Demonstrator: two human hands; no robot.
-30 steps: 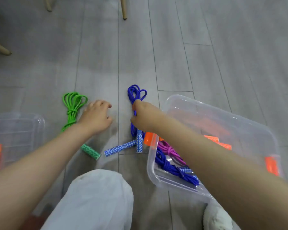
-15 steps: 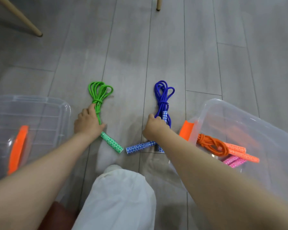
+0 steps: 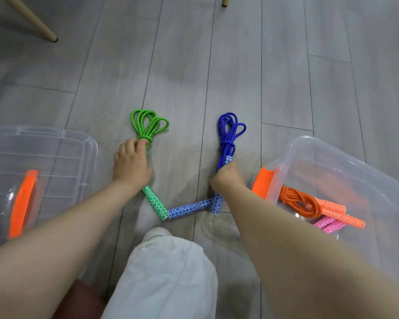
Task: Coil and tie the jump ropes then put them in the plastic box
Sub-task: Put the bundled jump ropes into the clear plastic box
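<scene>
a: hand state?
b: left hand [image 3: 131, 165] is wrapped round the green jump rope [image 3: 148, 125] at frame centre-left; right hand [image 3: 226, 177] is clamped on the blue jump rope [image 3: 229, 132] at centre. both ropes are coiled and laid on the grey floor [image 3: 194, 54].
a: box?
b: plastic box [image 3: 332, 162] is seen at right, tilted, orange latch [image 3: 262, 183] just beside the right wrist. an orange rope [image 3: 300, 202] and pink handles [image 3: 329, 225] are held inside.
a: obstructions?
b: green and blue handle ends are met at lower centre, just above a white-trousered knee [image 3: 166, 277]. a clear lid [image 3: 42, 162] is laid at left. chair legs [image 3: 32, 19] are seen at upper left.
</scene>
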